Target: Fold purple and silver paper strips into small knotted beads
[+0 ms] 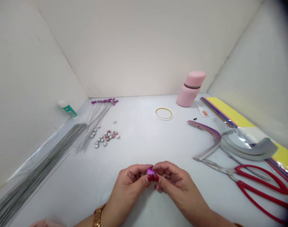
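Close to the front of the table, my left hand (133, 181) and my right hand (173, 179) meet fingertip to fingertip. Both pinch one small, shiny purple folded paper star (150, 171) between thumbs and forefingers. Its lower part is hidden behind the thumbs. To the left of my hands lies a loose group of small silver and pink stars (108, 135). Behind them, several thin wire stems tipped with purple stars (104, 101) rest near the back wall.
A bundle of grey wires (47, 164) runs along the left wall, below a green-labelled glue stick (69, 110). A tape roll (164, 113) and pink bottle (191, 88) stand behind. On the right lie red-handled scissors (233, 171), curved paper strips (212, 132) and coloured sheets (243, 119).
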Motion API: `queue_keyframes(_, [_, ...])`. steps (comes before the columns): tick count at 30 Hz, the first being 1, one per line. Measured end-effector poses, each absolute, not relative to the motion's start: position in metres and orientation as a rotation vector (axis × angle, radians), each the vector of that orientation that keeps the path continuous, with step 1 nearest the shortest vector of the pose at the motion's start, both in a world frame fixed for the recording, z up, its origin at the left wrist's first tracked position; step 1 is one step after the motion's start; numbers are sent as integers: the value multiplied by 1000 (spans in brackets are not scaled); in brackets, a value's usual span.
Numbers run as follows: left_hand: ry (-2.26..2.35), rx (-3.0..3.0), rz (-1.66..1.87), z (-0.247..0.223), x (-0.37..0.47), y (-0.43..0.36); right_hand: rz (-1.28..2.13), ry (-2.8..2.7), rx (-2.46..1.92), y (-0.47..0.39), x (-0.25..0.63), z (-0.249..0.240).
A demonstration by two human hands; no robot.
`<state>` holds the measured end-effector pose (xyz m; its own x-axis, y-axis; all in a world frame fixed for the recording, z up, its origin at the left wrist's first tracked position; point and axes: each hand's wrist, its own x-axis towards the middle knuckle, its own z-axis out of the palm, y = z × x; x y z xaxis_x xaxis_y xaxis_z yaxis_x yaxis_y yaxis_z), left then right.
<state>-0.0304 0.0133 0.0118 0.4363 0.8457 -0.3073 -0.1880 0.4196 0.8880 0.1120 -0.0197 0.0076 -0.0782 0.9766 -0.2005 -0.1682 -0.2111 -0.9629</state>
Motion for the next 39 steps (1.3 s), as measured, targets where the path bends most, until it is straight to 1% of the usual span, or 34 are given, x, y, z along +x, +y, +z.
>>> queue_keyframes(5, [889,878,757,11,-31,13,1551,-923,-1158,-19,112,10])
queue_keyframes(10, [923,915,750,12,-32,14,1539,-928,-1121,-21,112,9])
queue_keyframes(21, [827,859,792,15,-32,14,1603,-898,-1026,-17,114,10])
queue_keyframes(39, [883,872,764,14,-32,14,1655,-792,-1077,-17,114,12])
